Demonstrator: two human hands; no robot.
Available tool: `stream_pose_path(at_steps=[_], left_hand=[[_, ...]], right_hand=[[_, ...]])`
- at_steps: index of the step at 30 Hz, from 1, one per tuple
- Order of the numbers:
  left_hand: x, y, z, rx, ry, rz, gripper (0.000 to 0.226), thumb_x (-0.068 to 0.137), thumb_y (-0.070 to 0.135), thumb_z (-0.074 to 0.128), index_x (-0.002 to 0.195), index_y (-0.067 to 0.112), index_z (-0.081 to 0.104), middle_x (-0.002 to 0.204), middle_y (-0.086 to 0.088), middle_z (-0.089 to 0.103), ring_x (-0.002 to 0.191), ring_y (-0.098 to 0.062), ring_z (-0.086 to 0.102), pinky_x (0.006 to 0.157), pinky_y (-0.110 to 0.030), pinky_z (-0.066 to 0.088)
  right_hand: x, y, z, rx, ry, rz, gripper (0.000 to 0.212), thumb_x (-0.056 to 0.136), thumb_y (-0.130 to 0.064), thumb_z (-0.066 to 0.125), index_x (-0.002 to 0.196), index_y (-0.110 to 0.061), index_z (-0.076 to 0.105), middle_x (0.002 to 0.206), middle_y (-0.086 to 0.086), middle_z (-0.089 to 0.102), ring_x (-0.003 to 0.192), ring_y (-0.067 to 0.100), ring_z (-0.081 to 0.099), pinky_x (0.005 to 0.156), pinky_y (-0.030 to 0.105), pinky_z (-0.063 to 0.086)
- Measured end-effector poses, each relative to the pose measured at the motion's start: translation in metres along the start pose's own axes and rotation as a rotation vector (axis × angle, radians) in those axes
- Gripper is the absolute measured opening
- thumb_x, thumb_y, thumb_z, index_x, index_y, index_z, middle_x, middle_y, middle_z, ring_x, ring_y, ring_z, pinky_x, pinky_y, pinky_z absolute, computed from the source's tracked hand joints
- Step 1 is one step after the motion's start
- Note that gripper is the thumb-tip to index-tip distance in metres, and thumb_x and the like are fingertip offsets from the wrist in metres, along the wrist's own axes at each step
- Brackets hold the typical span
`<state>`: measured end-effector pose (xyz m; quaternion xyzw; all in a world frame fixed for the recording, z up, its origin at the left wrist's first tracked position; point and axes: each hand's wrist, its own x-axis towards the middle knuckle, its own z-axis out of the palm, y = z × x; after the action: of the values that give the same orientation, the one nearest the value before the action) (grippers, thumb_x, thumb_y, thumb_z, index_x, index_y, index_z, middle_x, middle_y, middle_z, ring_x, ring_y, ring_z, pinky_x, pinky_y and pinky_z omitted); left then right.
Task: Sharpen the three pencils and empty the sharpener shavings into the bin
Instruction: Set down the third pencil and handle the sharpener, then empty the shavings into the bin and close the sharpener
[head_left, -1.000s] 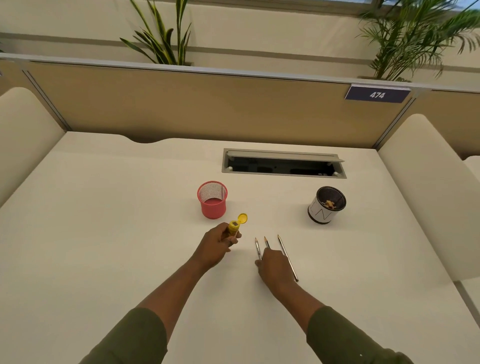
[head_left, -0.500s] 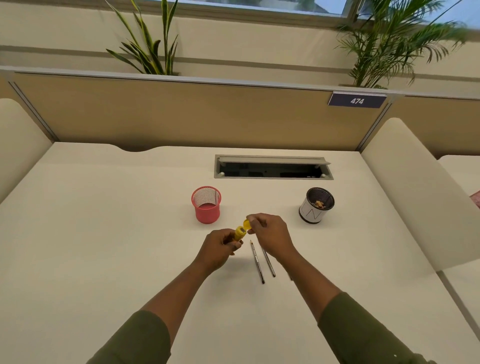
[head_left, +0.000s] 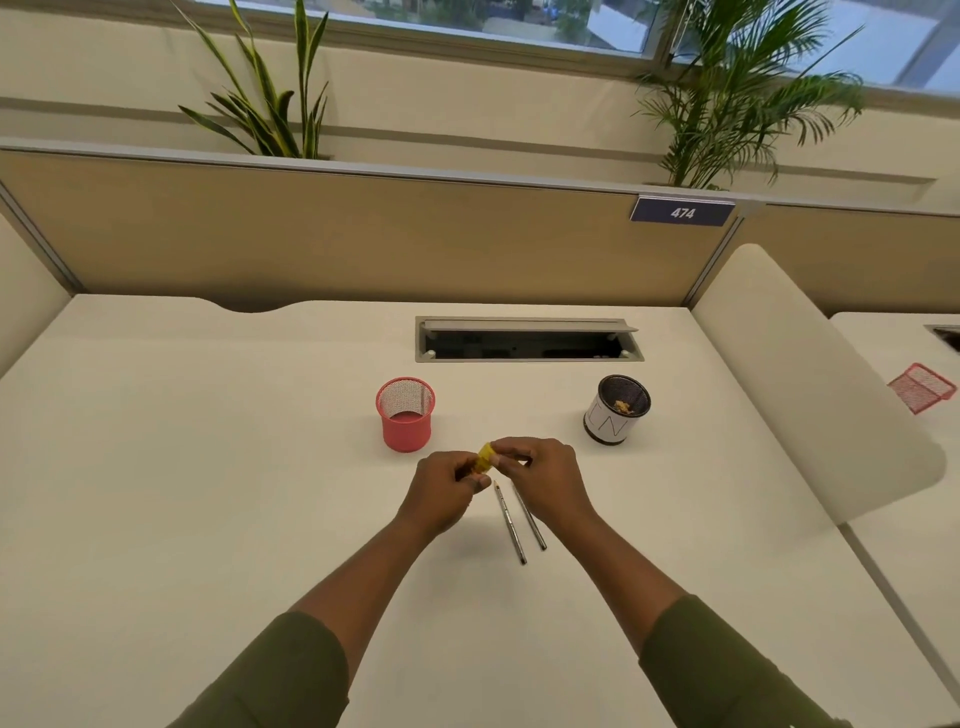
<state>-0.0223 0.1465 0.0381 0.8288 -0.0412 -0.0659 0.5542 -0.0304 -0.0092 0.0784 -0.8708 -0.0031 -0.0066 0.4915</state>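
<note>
Cream desk (head_left: 208, 493), yellow sharpener (head_left: 484, 458) pinched between left hand (head_left: 447, 491) and right hand (head_left: 540, 475), two pencils (head_left: 511, 525) just below.

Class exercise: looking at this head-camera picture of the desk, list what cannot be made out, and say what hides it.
1. Third pencil: head view shows only two pencils; the right hand may cover it.
2. Yellow sharpener: mostly wrapped by the left hand and right fingers; whether its lid is closed cannot be told.
3. Bin: contents too small to identify.
4. Pink mesh cup: its wall hides part of the inside.

yellow sharpener (head_left: 484, 458) mostly hidden by fingers (head_left: 511, 451), third pencil unseen
</note>
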Motion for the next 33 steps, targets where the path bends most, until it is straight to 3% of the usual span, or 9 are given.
stream_pose_path(at_steps=[4,10,13,16,21,25,33], left_hand=[[0.003,0.003,0.007,0.092,-0.028,0.036,0.007,0.078,0.016,0.066,0.081,0.012,0.070,0.068,-0.014,0.066,0.057,-0.016,0.048,0.066,-0.044,0.051],[0.018,0.023,0.023,0.144,-0.098,0.062,0.017,0.076,0.019,0.064,0.091,0.020,0.071,0.081,-0.002,0.072,0.078,-0.020,0.067,0.076,-0.046,0.057],[0.030,0.045,0.043,0.184,-0.088,0.089,0.018,0.081,0.011,0.066,0.097,0.016,0.070,0.086,-0.003,0.072,0.079,-0.016,0.066,0.076,-0.034,0.056],[0.043,0.063,0.064,0.240,-0.094,0.116,0.018,0.085,0.013,0.066,0.103,0.013,0.067,0.090,-0.003,0.070,0.080,-0.016,0.064,0.075,-0.032,0.055],[0.076,0.104,0.103,0.257,-0.153,0.157,0.019,0.093,0.027,0.055,0.110,0.017,0.057,0.093,0.002,0.063,0.081,-0.013,0.060,0.069,-0.023,0.047],[0.100,0.126,0.124,0.216,-0.184,0.163,0.021,0.098,0.024,0.044,0.116,0.017,0.052,0.111,-0.004,0.064,0.096,-0.015,0.060,0.086,-0.031,0.052],[0.145,0.144,0.157,0.198,-0.187,0.058,0.028,0.102,0.022,0.034,0.122,0.010,0.048,0.118,-0.013,0.062,0.095,-0.016,0.058,0.081,-0.025,0.047]], right_hand=[[-0.004,0.006,-0.006,-0.037,0.015,-0.011,0.017,0.084,-0.023,0.073,0.099,-0.020,0.077,0.096,-0.009,0.075,0.084,-0.008,0.065,0.074,0.006,0.047],[0.004,0.012,-0.036,-0.142,-0.089,0.017,0.026,0.090,-0.040,0.062,0.110,-0.025,0.058,0.089,-0.006,0.068,0.076,0.004,0.064,0.062,0.015,0.048],[0.020,0.020,-0.062,-0.265,-0.110,-0.001,0.028,0.093,-0.044,0.055,0.110,-0.021,0.059,0.075,-0.005,0.062,0.066,0.007,0.058,0.055,0.017,0.041],[0.036,0.026,-0.087,-0.341,-0.124,0.002,0.029,0.094,-0.043,0.051,0.106,-0.017,0.058,0.070,-0.008,0.055,0.063,0.005,0.052,0.052,0.018,0.035],[0.072,0.040,-0.135,-0.355,-0.110,0.022,0.025,0.095,-0.042,0.048,0.098,-0.017,0.054,0.082,0.000,0.060,0.072,0.013,0.058,0.061,0.026,0.050],[0.099,0.047,-0.161,-0.372,-0.114,-0.002,0.024,0.095,-0.043,0.047,0.096,-0.019,0.053,0.085,0.002,0.061,0.076,0.016,0.059,0.067,0.028,0.049],[0.143,0.062,-0.189,-0.379,-0.221,-0.023,0.027,0.098,-0.040,0.042,0.094,-0.014,0.050,0.078,0.002,0.058,0.071,0.015,0.057,0.064,0.030,0.047]])
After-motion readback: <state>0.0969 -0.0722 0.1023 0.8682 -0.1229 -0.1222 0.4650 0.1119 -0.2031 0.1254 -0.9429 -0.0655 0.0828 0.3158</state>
